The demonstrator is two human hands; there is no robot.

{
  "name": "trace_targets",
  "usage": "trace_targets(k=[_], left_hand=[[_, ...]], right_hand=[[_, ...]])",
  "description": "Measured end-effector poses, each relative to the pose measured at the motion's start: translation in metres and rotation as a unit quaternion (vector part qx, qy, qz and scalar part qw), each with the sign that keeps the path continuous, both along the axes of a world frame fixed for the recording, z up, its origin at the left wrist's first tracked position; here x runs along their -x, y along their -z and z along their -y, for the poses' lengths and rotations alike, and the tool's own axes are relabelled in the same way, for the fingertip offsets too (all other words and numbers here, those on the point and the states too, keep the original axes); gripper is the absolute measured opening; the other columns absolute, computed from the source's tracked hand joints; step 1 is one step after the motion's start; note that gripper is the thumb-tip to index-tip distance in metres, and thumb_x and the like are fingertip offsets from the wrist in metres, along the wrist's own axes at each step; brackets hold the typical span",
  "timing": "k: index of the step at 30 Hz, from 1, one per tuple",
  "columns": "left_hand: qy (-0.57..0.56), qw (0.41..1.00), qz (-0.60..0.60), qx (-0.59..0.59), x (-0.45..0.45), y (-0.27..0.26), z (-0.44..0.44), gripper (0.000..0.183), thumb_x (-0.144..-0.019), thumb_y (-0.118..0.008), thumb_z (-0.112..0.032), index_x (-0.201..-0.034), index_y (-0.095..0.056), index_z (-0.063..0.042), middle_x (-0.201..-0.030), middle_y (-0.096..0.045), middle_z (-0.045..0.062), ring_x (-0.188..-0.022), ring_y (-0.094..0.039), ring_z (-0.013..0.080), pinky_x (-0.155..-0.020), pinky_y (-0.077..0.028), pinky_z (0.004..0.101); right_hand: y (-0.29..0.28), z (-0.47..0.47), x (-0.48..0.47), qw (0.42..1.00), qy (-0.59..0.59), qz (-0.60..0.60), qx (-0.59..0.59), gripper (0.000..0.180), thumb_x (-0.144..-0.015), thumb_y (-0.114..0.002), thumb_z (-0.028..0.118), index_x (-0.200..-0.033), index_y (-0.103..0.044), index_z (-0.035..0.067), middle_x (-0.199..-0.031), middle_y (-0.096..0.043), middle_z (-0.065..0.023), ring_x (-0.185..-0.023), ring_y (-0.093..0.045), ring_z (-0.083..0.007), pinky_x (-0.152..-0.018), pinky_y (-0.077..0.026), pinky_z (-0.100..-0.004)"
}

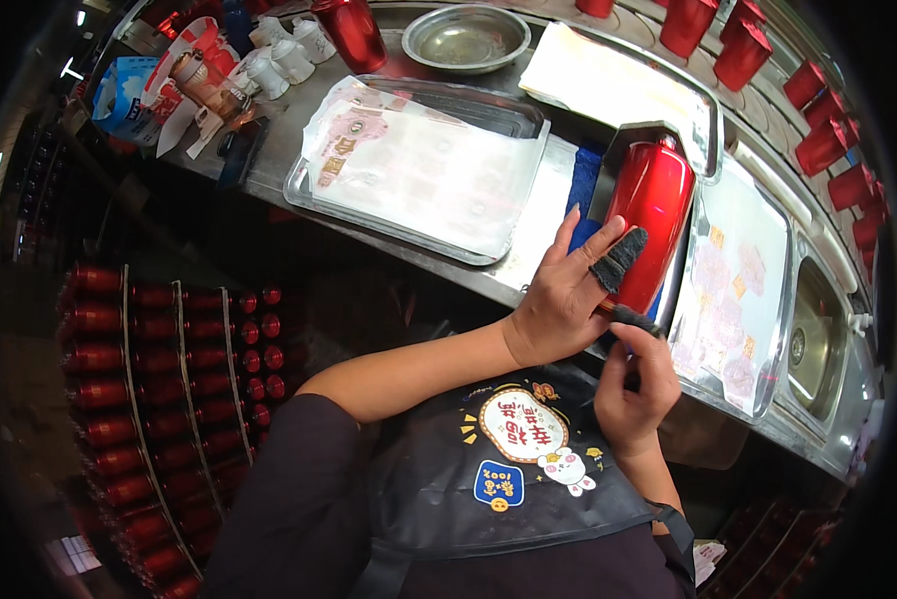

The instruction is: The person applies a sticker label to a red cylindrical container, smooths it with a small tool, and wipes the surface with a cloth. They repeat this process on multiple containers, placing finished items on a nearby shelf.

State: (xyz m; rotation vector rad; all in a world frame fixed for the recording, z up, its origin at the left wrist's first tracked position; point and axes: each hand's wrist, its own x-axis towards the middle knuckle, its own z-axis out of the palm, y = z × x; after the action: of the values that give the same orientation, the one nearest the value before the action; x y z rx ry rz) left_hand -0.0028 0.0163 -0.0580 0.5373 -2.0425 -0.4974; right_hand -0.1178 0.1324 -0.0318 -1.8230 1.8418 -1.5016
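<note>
A glossy red metal bottle (654,210) lies tilted on the counter, its neck end against a dark angular block (647,131). My left hand (561,296) rests along the bottle's left side, fingers spread, with a dark fabric finger cover (619,260) on one finger. Close below it, near the bottle's lower end, is my right hand (638,389), its fingers curled. A second dark fabric piece (634,320) shows between the hands; which hand wears or holds it is unclear. Whether anything sits inside the right fingers is hidden. Blue cloth (585,180) lies under and beside the bottle.
On the left stands a metal tray (520,224) with printed transfer sheets (433,172). Another tray (782,299) with sheets lies right, near a sink (812,329). A metal bowl (465,37) and red bottles (748,56) stand behind; racked red bottles (111,393) fill the lower left.
</note>
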Motion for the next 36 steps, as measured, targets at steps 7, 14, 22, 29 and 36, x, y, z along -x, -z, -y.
trace_targets(k=[7,14,22,29,36], left_hand=[[0.065,0.995,0.071,-0.037,-0.028,-0.014,0.009,0.038,-0.074,-0.078,-0.018,-0.102,-0.067,0.005,-0.151,-0.05,0.021,-0.14,-0.048,0.0321,-0.117,-0.025,0.0648],[-0.221,0.944,0.081,-0.23,-0.135,-0.004,0.064,0.024,-0.095,-0.072,-0.017,-0.113,-0.072,0.0,-0.094,-0.075,0.01,-0.087,-0.068,0.0156,-0.082,-0.053,0.0311],[-0.269,0.929,-0.024,-0.253,-0.188,0.009,0.073,0.021,-0.102,-0.062,-0.01,-0.118,-0.067,0.003,-0.085,-0.067,0.003,-0.078,-0.061,0.0084,-0.075,-0.05,0.0246],[-0.161,0.948,-0.008,-0.275,-0.096,-0.01,0.034,0.022,-0.099,-0.063,-0.004,-0.119,-0.069,0.002,-0.093,-0.073,0.007,-0.086,-0.066,0.0111,-0.084,-0.052,0.0276],[-0.128,0.951,0.014,-0.282,-0.07,-0.031,0.026,0.019,-0.095,-0.066,0.0,-0.112,-0.072,0.005,-0.099,-0.074,0.009,-0.093,-0.066,0.0136,-0.089,-0.052,0.0294]], right_hand=[[-0.012,-0.004,0.003,0.994,-0.058,0.084,-0.027,0.02,-0.084,-0.065,-0.01,-0.102,-0.07,-0.001,-0.08,-0.064,-0.0074,-0.059,-0.056,-0.0107,-0.056,-0.043,-0.023],[-0.016,-0.018,0.029,0.964,0.043,0.252,-0.068,0.016,-0.093,-0.061,-0.006,-0.107,-0.066,-0.002,-0.087,-0.059,0.0009,-0.065,-0.047,-0.0018,-0.058,-0.035,-0.0176],[0.0,-0.019,0.086,0.963,0.129,0.226,-0.074,0.014,-0.088,-0.065,-0.003,-0.102,-0.069,-0.001,-0.086,-0.065,-0.0011,-0.059,-0.045,-0.0024,-0.055,-0.037,-0.02],[0.009,-0.011,0.197,0.956,0.239,-0.055,-0.162,0.019,-0.084,-0.067,0.008,-0.101,-0.073,0.004,-0.092,-0.07,-0.0139,-0.075,-0.065,-0.0284,-0.07,-0.052,-0.0388],[0.008,0.042,0.276,0.917,0.12,-0.215,-0.315,0.024,-0.084,-0.072,0.023,-0.106,-0.076,0.014,-0.098,-0.068,-0.0136,-0.09,-0.068,-0.0343,-0.081,-0.054,-0.0448]])
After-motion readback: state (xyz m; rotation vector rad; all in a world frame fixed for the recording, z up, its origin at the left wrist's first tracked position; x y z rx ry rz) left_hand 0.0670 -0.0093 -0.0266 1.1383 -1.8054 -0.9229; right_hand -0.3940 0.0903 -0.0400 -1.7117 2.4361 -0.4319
